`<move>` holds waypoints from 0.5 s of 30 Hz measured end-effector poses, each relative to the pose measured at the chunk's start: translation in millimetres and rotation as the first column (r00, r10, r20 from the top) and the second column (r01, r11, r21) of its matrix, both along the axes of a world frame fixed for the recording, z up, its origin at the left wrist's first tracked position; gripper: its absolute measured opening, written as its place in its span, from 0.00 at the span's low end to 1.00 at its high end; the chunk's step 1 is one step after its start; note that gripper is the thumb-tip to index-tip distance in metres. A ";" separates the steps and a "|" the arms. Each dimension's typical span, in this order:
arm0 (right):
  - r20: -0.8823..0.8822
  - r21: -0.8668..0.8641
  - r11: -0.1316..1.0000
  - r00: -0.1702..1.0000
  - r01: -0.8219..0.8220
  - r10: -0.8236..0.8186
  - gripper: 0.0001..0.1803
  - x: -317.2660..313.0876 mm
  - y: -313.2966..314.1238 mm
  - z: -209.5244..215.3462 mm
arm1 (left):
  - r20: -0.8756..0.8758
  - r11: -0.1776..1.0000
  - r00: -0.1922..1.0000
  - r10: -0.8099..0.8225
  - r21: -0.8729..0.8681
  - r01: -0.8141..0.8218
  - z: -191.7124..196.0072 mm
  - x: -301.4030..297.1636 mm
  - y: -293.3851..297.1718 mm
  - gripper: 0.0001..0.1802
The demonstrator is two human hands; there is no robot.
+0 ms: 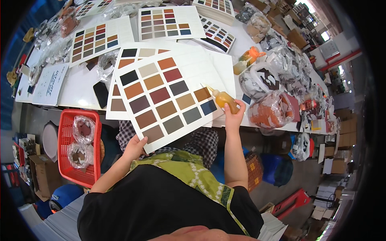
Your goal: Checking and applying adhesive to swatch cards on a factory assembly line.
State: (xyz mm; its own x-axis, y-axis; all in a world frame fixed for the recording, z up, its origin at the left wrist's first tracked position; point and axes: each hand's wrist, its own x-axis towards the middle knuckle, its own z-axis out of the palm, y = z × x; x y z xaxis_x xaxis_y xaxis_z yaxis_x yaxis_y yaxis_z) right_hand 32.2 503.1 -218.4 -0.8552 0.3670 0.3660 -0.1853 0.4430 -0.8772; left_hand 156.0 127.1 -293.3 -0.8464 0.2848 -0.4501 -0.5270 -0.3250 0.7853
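Note:
A white swatch card (171, 98) with rows of coloured squares in black, beige, rust, maroon, brown, grey and navy is tilted in front of me. My left hand (134, 148) grips its near-left corner, thumb on top. In my right hand (235, 114) is a squeeze bottle (223, 101) of amber liquid, its thin nozzle pointing up and left over the card beside an orange-brown square. The fingers of that hand wrap round the bottle. Under the held card lies another swatch card (118, 105), partly hidden.
More swatch cards (171, 23) and a stack of them (219, 10) lie at the back. A phone (101, 94) rests near the left front edge. Bags of loose swatches (271, 108) crowd the right. Below left stands a red basket (64, 136) with two plastic-wrapped bundles.

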 end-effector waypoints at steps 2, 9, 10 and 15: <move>0.030 -0.051 0.999 0.999 -0.012 0.014 0.21 -1.3 -6.0 5.3 | 0.007 1.000 1.000 0.005 0.017 -0.006 1.4 -0.9 -0.9 0.16; 0.041 -0.094 0.995 0.999 -0.017 0.021 0.21 -7.3 -2.6 -4.5 | 0.029 0.998 0.999 0.014 0.069 -0.016 4.3 -0.8 -1.0 0.17; 0.041 -0.094 0.995 0.999 -0.018 0.022 0.21 -8.1 -0.5 -6.8 | 0.029 0.997 0.999 0.016 0.069 -0.018 4.0 -0.6 -0.7 0.17; -0.002 0.013 1.000 1.000 0.011 -0.011 0.21 -10.6 6.2 -16.1 | 0.006 0.998 1.000 0.001 0.064 -0.001 -1.2 -0.6 -1.5 0.16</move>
